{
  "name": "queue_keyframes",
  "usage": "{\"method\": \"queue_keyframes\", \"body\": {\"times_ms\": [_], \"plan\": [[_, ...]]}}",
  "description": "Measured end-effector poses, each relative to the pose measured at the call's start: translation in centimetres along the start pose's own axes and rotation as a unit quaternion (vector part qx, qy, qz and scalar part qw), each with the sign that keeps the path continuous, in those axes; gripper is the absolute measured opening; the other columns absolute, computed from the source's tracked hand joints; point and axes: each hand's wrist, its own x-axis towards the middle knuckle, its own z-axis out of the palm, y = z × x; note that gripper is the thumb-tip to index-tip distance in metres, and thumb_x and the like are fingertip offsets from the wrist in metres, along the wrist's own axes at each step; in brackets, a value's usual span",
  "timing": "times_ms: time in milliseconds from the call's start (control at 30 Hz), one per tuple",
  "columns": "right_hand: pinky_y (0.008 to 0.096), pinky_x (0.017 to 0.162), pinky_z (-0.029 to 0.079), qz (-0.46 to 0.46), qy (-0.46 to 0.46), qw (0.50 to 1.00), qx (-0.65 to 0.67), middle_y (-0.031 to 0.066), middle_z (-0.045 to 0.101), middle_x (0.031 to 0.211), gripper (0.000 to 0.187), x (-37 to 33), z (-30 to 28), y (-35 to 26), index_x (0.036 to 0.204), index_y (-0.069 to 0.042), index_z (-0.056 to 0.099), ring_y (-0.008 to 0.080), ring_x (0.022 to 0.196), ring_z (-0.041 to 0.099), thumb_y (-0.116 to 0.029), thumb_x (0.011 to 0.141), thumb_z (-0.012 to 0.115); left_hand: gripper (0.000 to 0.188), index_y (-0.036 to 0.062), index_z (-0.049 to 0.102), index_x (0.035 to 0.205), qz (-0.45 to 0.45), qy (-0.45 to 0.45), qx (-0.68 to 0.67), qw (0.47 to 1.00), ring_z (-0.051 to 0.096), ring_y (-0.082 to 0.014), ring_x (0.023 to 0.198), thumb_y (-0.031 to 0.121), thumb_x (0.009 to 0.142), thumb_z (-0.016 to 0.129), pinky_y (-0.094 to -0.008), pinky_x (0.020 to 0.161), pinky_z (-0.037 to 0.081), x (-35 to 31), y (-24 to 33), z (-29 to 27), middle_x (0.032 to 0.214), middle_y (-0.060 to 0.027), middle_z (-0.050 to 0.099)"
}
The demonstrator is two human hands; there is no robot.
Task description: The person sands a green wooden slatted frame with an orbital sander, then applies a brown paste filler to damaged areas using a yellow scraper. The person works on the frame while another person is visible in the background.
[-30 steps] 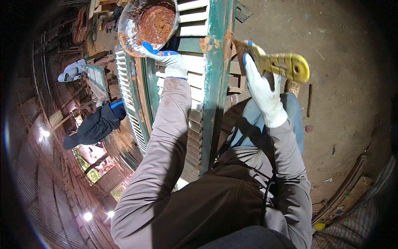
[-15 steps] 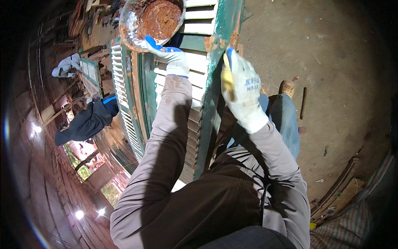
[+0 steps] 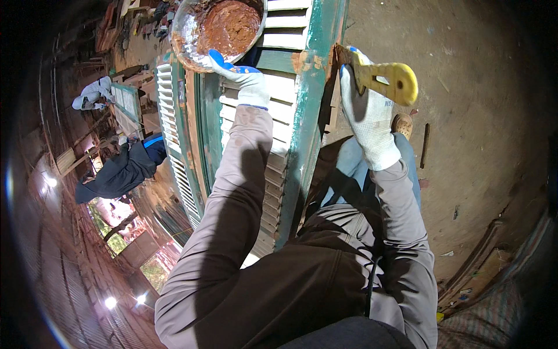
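Note:
At the top, a metal bowl (image 3: 185,53) holds thick reddish-brown paste (image 3: 233,26). My left hand (image 3: 251,87), in a white glove with blue fingertips, grips the bowl's near rim. My right hand (image 3: 372,125), gloved the same way, is closed round a putty knife (image 3: 386,78). Its yellow handle points right, and its dark, smeared blade points left toward the edge of a green louvred shutter (image 3: 311,87). Whether the blade touches that edge, I cannot tell. Brown patches mark the shutter's frame near the knife, and the bowl is over its white slats.
A second shutter (image 3: 168,122) stands to the left. Further off are a person in dark clothing (image 3: 125,168) and another in pale clothing (image 3: 96,90) by a panel. A wood strip (image 3: 426,145) lies on the dirt floor at right, and a striped sack (image 3: 494,317) at lower right.
My right hand has moved right and turned, so the putty knife's handle now faces up and points right. The bowl and my left hand have shifted slightly right.

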Motion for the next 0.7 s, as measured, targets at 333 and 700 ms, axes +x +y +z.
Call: {"method": "queue_keyframes", "body": {"times_ms": [333,700], "plan": [[0.0421,0.081,0.056,-0.025,-0.160,0.980,-0.112,0.0150,0.070,0.109,0.040,2.1,-1.6,-0.9,0.127,-0.007,0.061,0.0308,0.097,0.069,-0.017,0.088,0.067,0.059,0.0102,0.051,0.144,0.015,0.049,0.002,0.999,0.040,-0.0230,0.142,0.049,0.099,0.051,-0.0403,0.122,0.024,-1.0,0.4,-0.3,0.154,-0.0118,0.044],[0.0303,0.077,0.056,0.091,-0.068,0.991,0.072,0.0100,0.068,0.103,0.036,-1.6,0.4,-1.6,0.127,-0.001,0.060,0.0182,0.091,0.068,-0.014,0.095,0.070,0.058,0.0101,0.052,0.143,0.033,0.075,-0.011,0.997,0.043,-0.0243,0.141,0.048,0.099,0.051,-0.0420,0.121,0.028,-0.9,-0.6,-0.5,0.153,-0.0116,0.047]]}}
